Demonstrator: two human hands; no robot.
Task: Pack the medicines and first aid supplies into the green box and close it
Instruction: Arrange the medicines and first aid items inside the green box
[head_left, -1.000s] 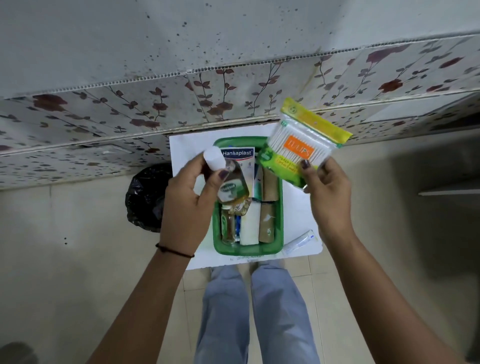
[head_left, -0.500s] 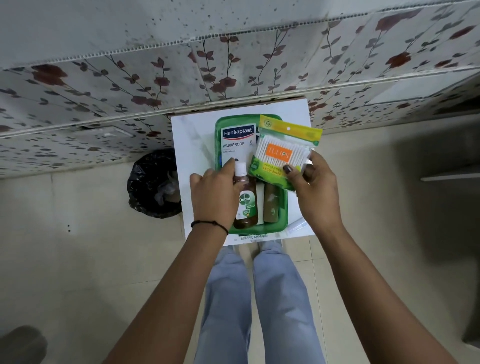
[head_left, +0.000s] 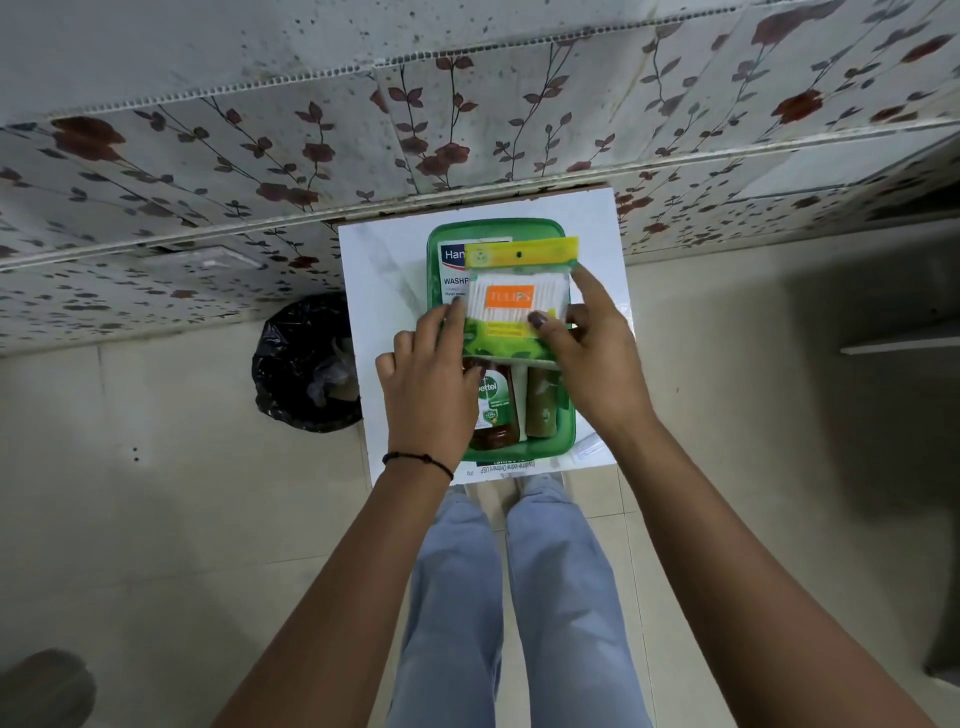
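The green box (head_left: 496, 226) lies open on a small white table (head_left: 382, 270). Inside it lie a Hansaplast plaster box (head_left: 453, 270), a brown Dettol bottle (head_left: 493, 410) and a brown roll (head_left: 542, 408). A packet of cotton buds (head_left: 519, 291) with a yellow header lies flat across the box's upper half. My right hand (head_left: 582, 358) holds the packet by its right and lower edge. My left hand (head_left: 428, 379) rests over the box's left side, its fingertips touching the packet's left edge and its palm beside the bottle.
A white tube (head_left: 589, 447) lies on the table at the box's lower right. A printed carton edge (head_left: 501, 467) shows under the box's near side. A black bin bag (head_left: 306, 364) stands left of the table. A floral wall runs behind. My legs are below.
The Dettol bottle went from my left hand into the box. My right hand lowered the cotton bud packet flat onto the box, and my left hand moved to the packet's left edge.
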